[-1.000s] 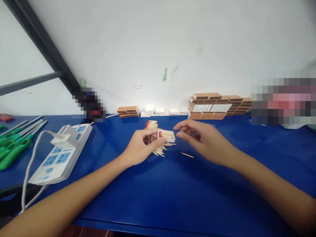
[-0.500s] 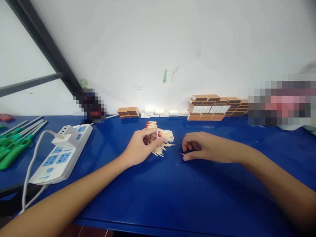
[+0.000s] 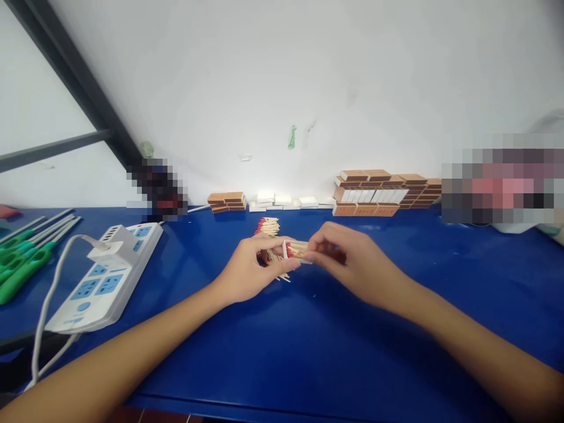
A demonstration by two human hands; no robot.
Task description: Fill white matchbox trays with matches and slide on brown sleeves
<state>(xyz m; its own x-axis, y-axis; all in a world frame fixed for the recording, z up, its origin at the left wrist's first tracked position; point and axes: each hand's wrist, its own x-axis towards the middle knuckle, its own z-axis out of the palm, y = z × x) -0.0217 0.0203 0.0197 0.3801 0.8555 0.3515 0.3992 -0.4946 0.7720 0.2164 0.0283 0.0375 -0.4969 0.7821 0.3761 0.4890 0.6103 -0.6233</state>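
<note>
Between the thumb and fingers of my left hand is a white matchbox tray, lying tilted with red-headed matches inside. My right hand is at the tray's right end, thumb and forefinger pinched on a match whose shaft they mostly cover. Behind and below the tray, a loose pile of matches lies on the blue table, red heads mostly to the left. My left hand and the tray hide part of this pile.
Along the wall stand a small stack of brown matchboxes, several white trays and a larger matchbox stack. At left lie a power strip with a white cable and green-handled tools. Blurred objects sit at both sides.
My right hand has moved left and slightly up, bringing a match from beside the tray to its right end. My left hand still holds the tray, nearly in place.
</note>
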